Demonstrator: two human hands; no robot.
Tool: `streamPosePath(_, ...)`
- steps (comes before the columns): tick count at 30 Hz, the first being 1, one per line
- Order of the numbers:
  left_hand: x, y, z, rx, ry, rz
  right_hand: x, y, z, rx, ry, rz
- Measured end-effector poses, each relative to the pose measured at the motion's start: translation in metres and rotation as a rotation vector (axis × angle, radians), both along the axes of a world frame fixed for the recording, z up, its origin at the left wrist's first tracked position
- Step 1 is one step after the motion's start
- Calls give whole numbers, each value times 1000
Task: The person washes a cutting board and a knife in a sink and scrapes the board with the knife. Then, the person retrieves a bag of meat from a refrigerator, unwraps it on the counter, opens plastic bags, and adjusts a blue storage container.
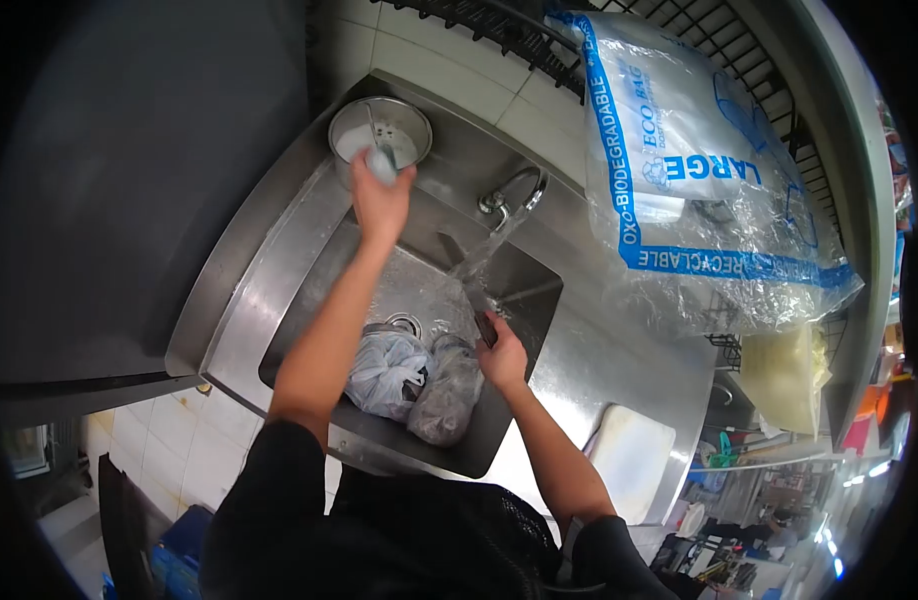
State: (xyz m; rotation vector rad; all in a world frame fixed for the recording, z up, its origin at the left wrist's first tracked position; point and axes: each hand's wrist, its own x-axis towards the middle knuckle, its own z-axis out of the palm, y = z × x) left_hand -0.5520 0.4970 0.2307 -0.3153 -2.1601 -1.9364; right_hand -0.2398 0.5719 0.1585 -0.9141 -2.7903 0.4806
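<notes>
At the left, a round, silver-coloured metal pot (426,128) with white, foamy contents stands beside a rectangular stainless-steel sink (399,285). At its near rim, the person's left hand (387,205) has its fingers curled round a pale, whitish pad (382,165), too blurred for me to identify. Below, a knotted, whitish plastic bag (384,372) lies in the sink, against a greyish, translucent filled bag (447,395). Next, a dark-handled metal knife (487,328) points away from the person, its blade by the running water; its handle lies within the closed fingers of the right hand (506,360). Beyond curves a chrome tap (529,183). Rightward, the stainless-steel table (579,350) bears a white rectangular board (631,465); above hangs a clear plastic bag with blue lettering (694,160).
</notes>
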Motion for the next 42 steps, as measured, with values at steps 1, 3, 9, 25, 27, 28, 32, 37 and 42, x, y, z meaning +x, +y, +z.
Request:
streamPosePath(1, -22, 3, 7, -25, 141, 38, -4, 4, -16, -543, 133, -172)
streamPosePath(3, -60, 4, 3, -206, 202, 53, -7, 7, -21, -1083, 270, -342)
streamPosePath(9, -13, -12, -25, -375, 311, -171, 7, 12, -9, -2019, 509, -425)
streamPosePath(25, 142, 69, -131, 78, -742, -551, -16, 4, 15, -332, 396, 91)
streamPosePath(27, 128, 74, -113, 211, -955, -511, -6, -2, 28, -137, 247, 54)
streamPosePath(28, 122, 74, -101, 344, -1171, -460, 1, -5, 28, -186, 158, 7)
streamPosePath(32, 126, 98, -158, 289, -1209, -392, 20, -5, 1, -200, 58, -34)
streamPosePath(37, 150, 102, -151, 158, -875, -405, 16, 8, -11, -266, -24, -140)
streamPosePath(42, 133, 76, -105, -330, -469, -524, -3, 11, -21, -257, 24, -205)
